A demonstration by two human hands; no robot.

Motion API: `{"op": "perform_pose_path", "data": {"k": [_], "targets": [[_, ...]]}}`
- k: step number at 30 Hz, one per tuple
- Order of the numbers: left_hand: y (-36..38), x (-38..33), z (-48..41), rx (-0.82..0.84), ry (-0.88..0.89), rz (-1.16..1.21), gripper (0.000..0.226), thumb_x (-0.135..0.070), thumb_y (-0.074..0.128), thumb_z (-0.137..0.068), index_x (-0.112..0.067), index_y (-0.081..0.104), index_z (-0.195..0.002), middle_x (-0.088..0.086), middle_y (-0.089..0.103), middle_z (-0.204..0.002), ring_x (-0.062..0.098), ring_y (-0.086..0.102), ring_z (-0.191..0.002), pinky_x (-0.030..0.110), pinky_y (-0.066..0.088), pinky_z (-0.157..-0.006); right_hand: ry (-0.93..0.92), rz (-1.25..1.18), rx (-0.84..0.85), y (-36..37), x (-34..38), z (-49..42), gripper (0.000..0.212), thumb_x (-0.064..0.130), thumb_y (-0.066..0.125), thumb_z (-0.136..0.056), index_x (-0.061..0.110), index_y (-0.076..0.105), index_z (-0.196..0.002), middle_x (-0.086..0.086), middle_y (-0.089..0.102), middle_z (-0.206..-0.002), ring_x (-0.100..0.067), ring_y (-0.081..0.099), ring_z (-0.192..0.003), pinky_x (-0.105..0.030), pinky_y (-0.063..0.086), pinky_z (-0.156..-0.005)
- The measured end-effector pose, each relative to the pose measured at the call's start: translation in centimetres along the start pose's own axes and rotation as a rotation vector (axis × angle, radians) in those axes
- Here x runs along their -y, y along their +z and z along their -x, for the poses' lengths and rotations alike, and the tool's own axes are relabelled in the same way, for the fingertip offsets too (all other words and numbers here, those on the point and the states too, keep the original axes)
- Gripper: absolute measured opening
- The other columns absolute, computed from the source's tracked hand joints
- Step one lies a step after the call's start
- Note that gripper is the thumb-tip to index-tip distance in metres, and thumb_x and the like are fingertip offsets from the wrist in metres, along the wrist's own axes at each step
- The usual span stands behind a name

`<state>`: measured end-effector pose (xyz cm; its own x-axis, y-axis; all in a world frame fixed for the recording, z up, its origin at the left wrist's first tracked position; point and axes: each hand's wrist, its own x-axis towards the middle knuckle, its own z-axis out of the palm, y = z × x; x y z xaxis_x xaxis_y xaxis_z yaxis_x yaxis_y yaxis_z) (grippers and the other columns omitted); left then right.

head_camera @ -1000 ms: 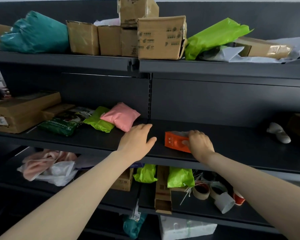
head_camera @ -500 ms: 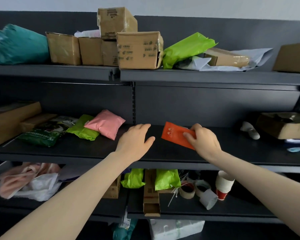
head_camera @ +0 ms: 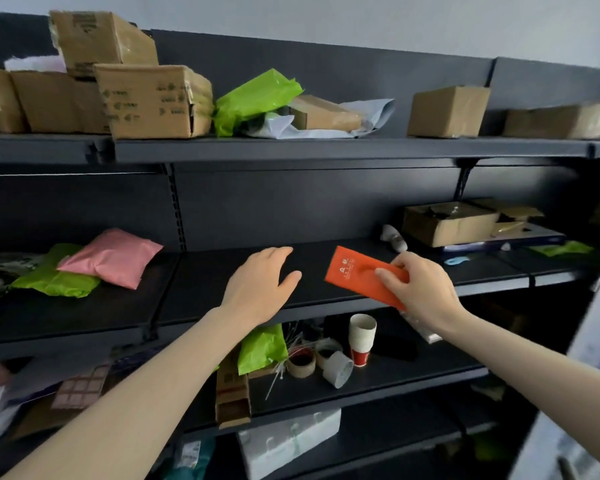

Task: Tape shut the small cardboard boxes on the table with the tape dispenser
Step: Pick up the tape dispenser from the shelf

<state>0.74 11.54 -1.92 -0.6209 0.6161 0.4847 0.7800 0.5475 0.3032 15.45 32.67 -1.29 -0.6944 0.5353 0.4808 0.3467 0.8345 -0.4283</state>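
Observation:
My right hand point(head_camera: 418, 289) pinches a flat orange packet point(head_camera: 355, 273) by its right end and holds it tilted just above the middle shelf point(head_camera: 205, 289). To its left my left hand point(head_camera: 258, 284) hovers palm down over the same shelf, fingers relaxed and holding nothing. Several cardboard boxes point(head_camera: 153, 100) stand on the top shelf, one more box point(head_camera: 447, 110) further right. An opened box point(head_camera: 447, 223) sits at the right of the middle shelf. Rolls of tape point(head_camera: 302, 363) lie on the lower shelf. No tape dispenser is in view.
A pink pouch point(head_camera: 113, 256) and a green bag point(head_camera: 54, 280) lie at the left of the middle shelf. A green bag point(head_camera: 253, 98) lies on the top shelf. Stacked paper cups point(head_camera: 361, 336), a tipped cup point(head_camera: 338, 368) and cable ties share the lower shelf.
My right hand has lifted the orange packet off the shelf and tilted it. The view has swung to the right, showing more boxes. My left hand has stayed over the shelf.

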Motion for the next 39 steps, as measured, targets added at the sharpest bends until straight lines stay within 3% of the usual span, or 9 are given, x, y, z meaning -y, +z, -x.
{"op": "perform_pose_path", "data": {"k": [8, 13, 18, 22, 29, 39], "targets": [[3.9, -8.4, -0.5, 0.064, 0.095, 0.073, 0.053, -0.042, 0.044, -0.098, -0.022, 0.036, -0.146, -0.005, 0.041, -0.149, 0.014, 0.037, -0.136, 0.031, 0.038, -0.103, 0.125, 0.069, -0.046, -6.5, -7.4, 4.3, 0.025, 0.046, 0.058, -0.090, 0.020, 0.058, -0.091, 0.004, 0.061, -0.082, -0.016, 0.058, -0.076, -0.030, 0.045, -0.064], [6.6, -14.7, -0.6, 0.118, 0.180, 0.134, 0.053, -0.041, 0.045, -0.098, -0.022, 0.036, -0.146, -0.005, 0.040, -0.149, 0.014, 0.039, -0.135, 0.031, 0.039, -0.100, 0.202, 0.128, -0.102, -10.9, -12.0, 7.7, 0.024, 0.045, 0.058, -0.090, 0.021, 0.057, -0.091, 0.005, 0.059, -0.084, -0.015, 0.055, -0.077, -0.028, 0.038, -0.065], [8.9, -21.0, -1.5, 0.148, 0.269, 0.193, 0.052, -0.041, 0.046, -0.098, -0.021, 0.039, -0.145, -0.003, 0.043, -0.147, 0.015, 0.040, -0.134, 0.030, 0.039, -0.099, 0.304, 0.170, -0.148, -15.6, -15.1, 10.8, 0.030, 0.047, 0.056, -0.092, 0.018, 0.058, -0.098, 0.004, 0.057, -0.086, -0.011, 0.052, -0.067, -0.024, 0.038, -0.055], [10.4, -25.9, -1.7, 0.164, 0.367, 0.250, 0.051, -0.040, 0.048, -0.097, -0.021, 0.041, -0.144, -0.003, 0.046, -0.145, 0.016, 0.041, -0.133, 0.033, 0.040, -0.100, 0.389, 0.238, -0.199, -19.2, -17.7, 13.3, 0.036, 0.051, 0.054, -0.091, 0.018, 0.059, -0.104, 0.002, 0.061, -0.093, -0.015, 0.057, -0.082, -0.027, 0.045, -0.071], [12.6, -34.9, -0.7, 0.209, 0.588, 0.322, 0.050, -0.039, 0.051, -0.097, -0.019, 0.043, -0.142, 0.000, 0.050, -0.143, 0.018, 0.044, -0.132, 0.033, 0.038, -0.104, 0.513, 0.343, -0.353, -25.5, -20.3, 20.0, 0.033, 0.047, 0.058, -0.091, 0.015, 0.062, -0.099, 0.001, 0.062, -0.090, -0.014, 0.052, -0.078, -0.025, 0.035, -0.070], [15.0, -45.1, 4.3, 0.351, 0.801, 0.470, 0.053, -0.040, 0.049, -0.097, -0.017, 0.041, -0.144, 0.003, 0.048, -0.144, 0.020, 0.043, -0.133, 0.034, 0.037, -0.104, 0.735, 0.514, -0.428, -32.4, -22.6, 29.8, 0.036, 0.048, 0.058, -0.090, 0.013, 0.065, -0.099, -0.002, 0.066, -0.094, -0.017, 0.058, -0.082, -0.032, 0.050, -0.075]]}}
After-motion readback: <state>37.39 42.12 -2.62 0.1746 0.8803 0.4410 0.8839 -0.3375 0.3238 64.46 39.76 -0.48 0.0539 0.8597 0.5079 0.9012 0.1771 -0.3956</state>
